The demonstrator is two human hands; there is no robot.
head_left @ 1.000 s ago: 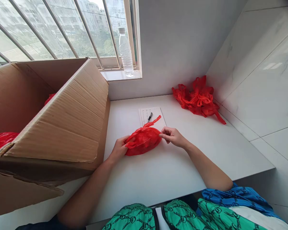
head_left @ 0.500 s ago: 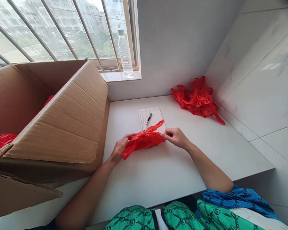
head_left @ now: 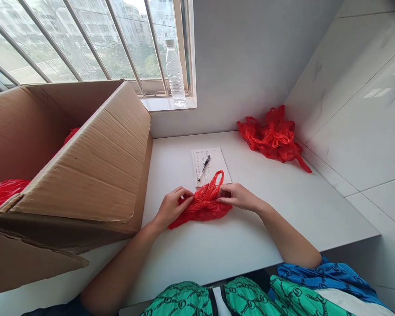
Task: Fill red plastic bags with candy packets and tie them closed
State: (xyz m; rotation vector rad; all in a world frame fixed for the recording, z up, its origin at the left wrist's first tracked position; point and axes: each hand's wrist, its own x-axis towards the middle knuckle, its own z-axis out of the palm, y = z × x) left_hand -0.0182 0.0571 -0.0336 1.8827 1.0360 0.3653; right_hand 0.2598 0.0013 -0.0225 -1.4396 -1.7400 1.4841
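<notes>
Window bay with barred glazing point(head_left: 85, 39) and a white desk point(head_left: 316, 219) below it, seen from the head-worn camera, the only view. Marble-effect wall tiles point(head_left: 358, 114) rise at right. A plastic water bottle point(head_left: 175, 72) stands upright on the sill.

Centre: a red plastic bag point(head_left: 206, 208) lies bunched on the desk, its loop handle standing up and overlapping the lower edge of a notepad point(head_left: 213, 169). A black pen point(head_left: 204, 168) rests on the notepad.

Left hand point(head_left: 173, 207): forearm angled in from lower left, fingers curled over the bag's left side, grip pressed together on the plastic.

Right hand point(head_left: 238, 197): forearm angled in from lower right, fingers extended, grip pinching the bag's right side near the handle.

Far left: a cardboard box point(head_left: 85, 166) holds more red bags point(head_left: 3, 193). Far right: a heap of red bags point(head_left: 271, 136) lies in the desk's corner.
</notes>
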